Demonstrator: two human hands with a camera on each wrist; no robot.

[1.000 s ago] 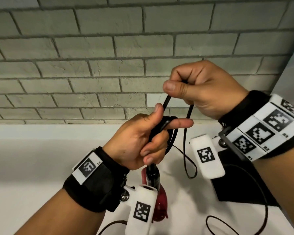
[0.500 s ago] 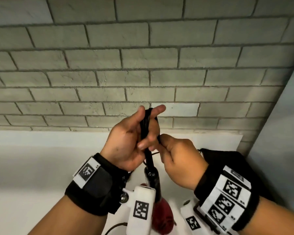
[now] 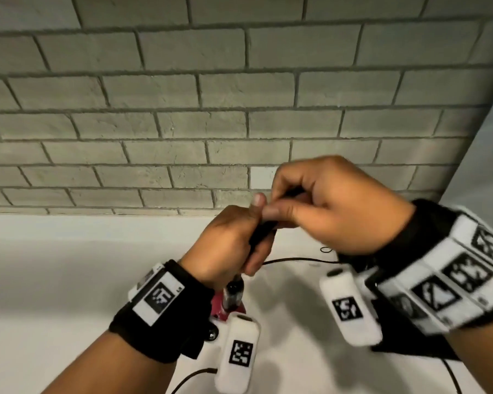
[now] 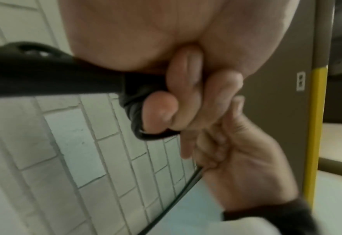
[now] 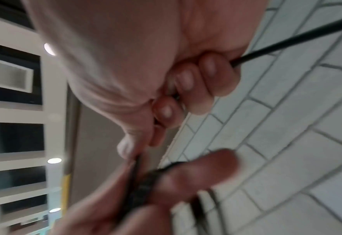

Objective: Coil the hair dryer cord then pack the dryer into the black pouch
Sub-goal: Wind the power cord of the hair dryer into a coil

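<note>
My left hand (image 3: 234, 240) grips the black coiled cord bundle (image 3: 261, 236) above the white counter, thumb up. The red hair dryer (image 3: 228, 304) hangs below that fist, mostly hidden by my wrist. In the left wrist view the cord loops (image 4: 137, 111) wrap past my left fingers (image 4: 186, 89). My right hand (image 3: 325, 206) pinches a strand of the black cord (image 5: 286, 41) just right of the left thumb, fingers curled round it. A loose length of cord (image 3: 299, 260) trails right under the right hand. The black pouch (image 3: 410, 351) lies on the counter beneath my right wrist, largely covered.
A grey brick wall (image 3: 239, 109) rises right behind the hands. The white counter (image 3: 54, 280) spreads to the left. More slack cord (image 3: 191, 378) curves at the bottom edge. A pale side wall (image 3: 484, 166) closes the right.
My right hand has risen from below the left fist to beside the left thumb, carrying a strand of cord over the bundle. The left hand has dropped a little with the dryer.
</note>
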